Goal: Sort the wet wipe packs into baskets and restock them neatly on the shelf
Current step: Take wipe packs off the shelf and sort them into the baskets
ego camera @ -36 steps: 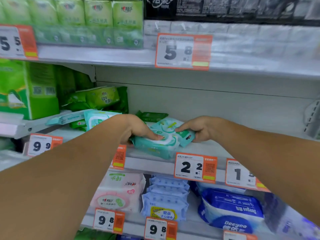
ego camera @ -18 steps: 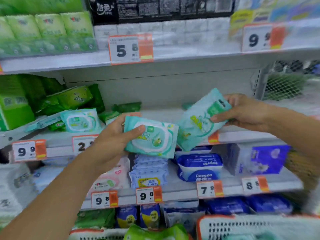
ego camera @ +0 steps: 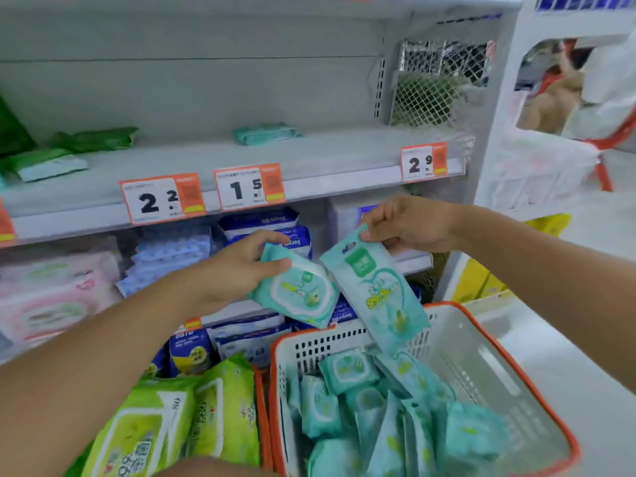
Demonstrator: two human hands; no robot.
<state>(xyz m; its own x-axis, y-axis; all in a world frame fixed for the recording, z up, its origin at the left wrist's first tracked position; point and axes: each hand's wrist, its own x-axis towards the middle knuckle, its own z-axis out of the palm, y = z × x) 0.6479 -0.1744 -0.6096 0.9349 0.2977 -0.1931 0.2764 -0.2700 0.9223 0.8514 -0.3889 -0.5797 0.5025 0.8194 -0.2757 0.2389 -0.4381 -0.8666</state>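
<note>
Both hands have dropped from shelf height: left hand (ego camera: 237,270) gripping a squat teal wipe pack (ego camera: 296,292), right hand (ego camera: 409,223) pinching a long teal sachet (ego camera: 375,290) over the orange-rimmed white plastic basket (ego camera: 509,366).

The green packs (ego camera: 161,425) bottom left run off the frame edge, so can't tell what they're sitting in, and the small print on the price tags (ego camera: 163,199) is way too blurry to read. Stuff behind the mesh panel (ego camera: 437,87) and off in the right background is just smeared shapes. The left hand (ego camera: 237,270) covers a corner of its teal pack (ego camera: 296,290), and the lower packs in the white basket (ego camera: 509,366) are buried under the others
</note>
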